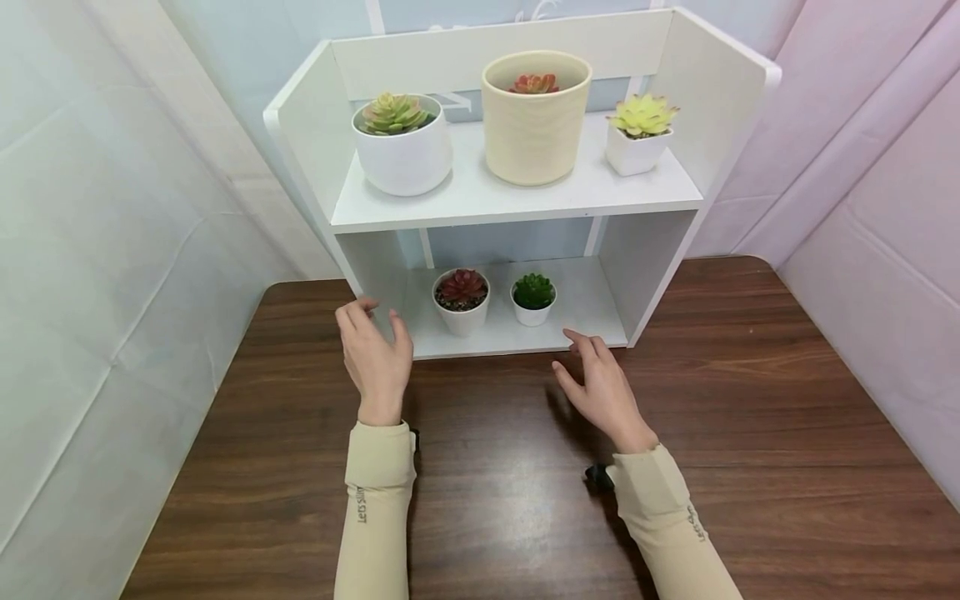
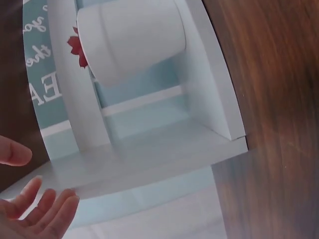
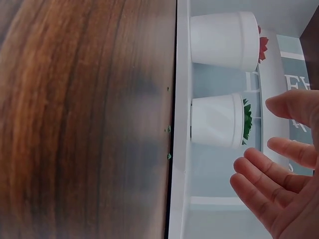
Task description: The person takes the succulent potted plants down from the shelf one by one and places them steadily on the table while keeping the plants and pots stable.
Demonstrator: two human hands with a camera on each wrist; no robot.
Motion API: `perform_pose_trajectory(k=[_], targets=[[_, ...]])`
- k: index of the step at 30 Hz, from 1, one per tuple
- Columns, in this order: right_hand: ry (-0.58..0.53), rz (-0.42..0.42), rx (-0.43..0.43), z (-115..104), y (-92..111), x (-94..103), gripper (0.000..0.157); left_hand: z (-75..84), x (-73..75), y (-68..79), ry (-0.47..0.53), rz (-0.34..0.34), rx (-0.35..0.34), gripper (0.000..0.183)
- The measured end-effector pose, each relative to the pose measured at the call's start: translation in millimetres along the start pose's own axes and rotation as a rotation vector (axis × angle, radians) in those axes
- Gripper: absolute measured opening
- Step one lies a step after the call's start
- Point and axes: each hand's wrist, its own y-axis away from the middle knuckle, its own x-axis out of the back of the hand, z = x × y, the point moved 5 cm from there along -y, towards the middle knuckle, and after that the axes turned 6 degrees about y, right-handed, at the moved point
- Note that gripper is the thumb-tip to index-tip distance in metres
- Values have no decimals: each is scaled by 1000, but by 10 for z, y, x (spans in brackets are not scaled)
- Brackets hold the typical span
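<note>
My left hand is held near the lower left front of the white shelf, thumb apart from the loosely bent fingers, with nothing in it. My right hand hovers by the front edge of the lower board, fingers relaxed and holding nothing. Between the hands, on the lower board, stand a white pot with a dark red succulent and a smaller white pot with a green succulent. In the right wrist view, the small white pot is just beyond my fingertips. The left wrist view shows the larger white pot.
The white shelf stands on a dark wooden table. On its upper board are a round white pot, a tall cream pot and a square white pot, all with succulents. Pale curtains hang at both sides.
</note>
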Motion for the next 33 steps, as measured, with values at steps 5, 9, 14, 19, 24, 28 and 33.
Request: perform_pose_trajectory(k=[5, 9, 14, 19, 24, 28, 33], targets=[[3, 7, 2, 3, 6, 4, 52, -64, 36, -105, 11, 63, 46, 23], [4, 13, 5, 9, 7, 3, 52, -103, 32, -203, 32, 89, 68, 33], [7, 15, 9, 5, 6, 3, 52, -136, -5, -324, 113, 67, 90, 52], [7, 31, 20, -5, -3, 22, 52, -208, -75, -412, 231, 42, 136, 60], [3, 27, 19, -14, -17, 27, 52, -267, -142, -443, 270, 22, 145, 67], [-3, 18, 16, -28, -14, 20, 52, -305, -187, -440, 293, -6, 162, 66], [-7, 20, 14, -34, -12, 19, 51, -353, -220, -450, 334, -29, 220, 53]])
